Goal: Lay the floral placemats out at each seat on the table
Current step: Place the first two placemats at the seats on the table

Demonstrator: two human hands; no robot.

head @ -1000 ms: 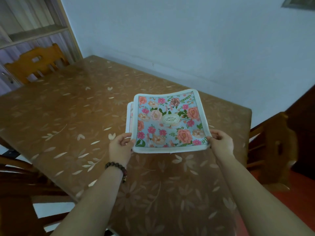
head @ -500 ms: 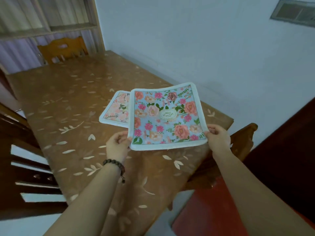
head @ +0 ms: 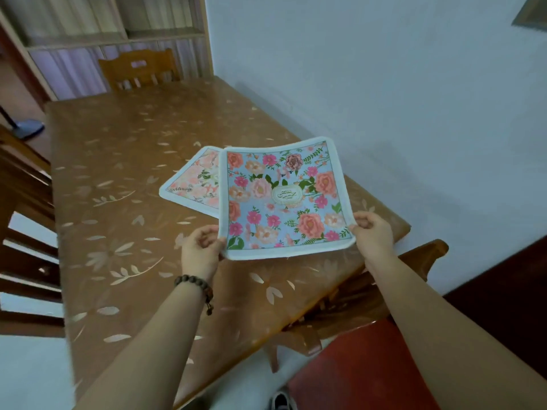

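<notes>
I hold a blue floral placemat [head: 281, 199] with a white border above the near right corner of the table [head: 118, 179]. My left hand [head: 201, 250] pinches its near left corner and my right hand [head: 374, 236] pinches its near right corner. The mat sags slightly between them. A second floral placemat [head: 194, 182], pinker, lies flat on the table just behind and left of the held one, partly hidden by it.
The table has a brown leaf-patterned cover and stands against a pale wall [head: 384, 84] on the right. Wooden chairs stand at the far end [head: 139, 69], along the left side [head: 26, 232] and under the near right corner [head: 355, 306]. A shelf unit [head: 103, 31] stands behind.
The view has swung left around the table's corner. The held placemat stays in both hands, while the pink placemat now shows on the table behind it.
</notes>
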